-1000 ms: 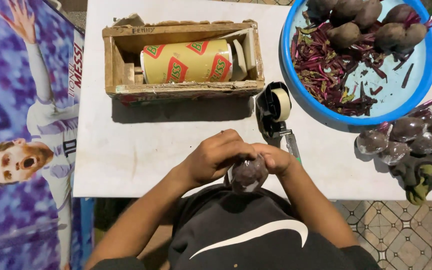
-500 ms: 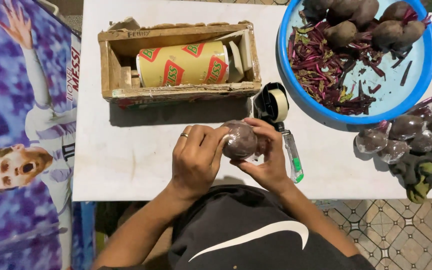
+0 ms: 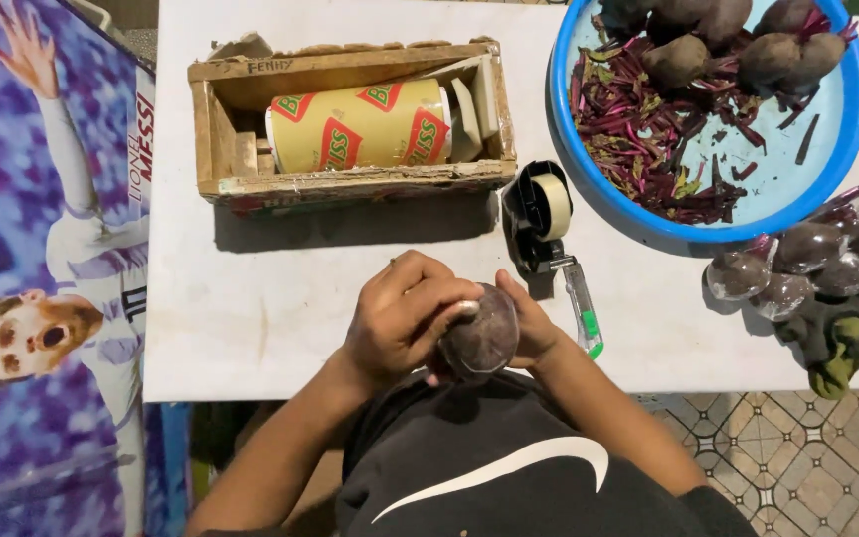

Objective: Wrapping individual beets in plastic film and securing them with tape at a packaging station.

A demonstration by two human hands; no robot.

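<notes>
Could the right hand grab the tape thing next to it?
Probably yes, once it lets go. The right hand is wrapped around a dark round beet together with the left hand. The black tape dispenser sits close by on the white table, with nothing between.

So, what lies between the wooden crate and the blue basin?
In the head view, only bare white table separates wooden crate and blue basin; the tape dispenser sits just below.

My only view is head-worn, looking almost straight down at the white desk (image 3: 280, 298) from close above, my torso at the bottom edge.
</notes>
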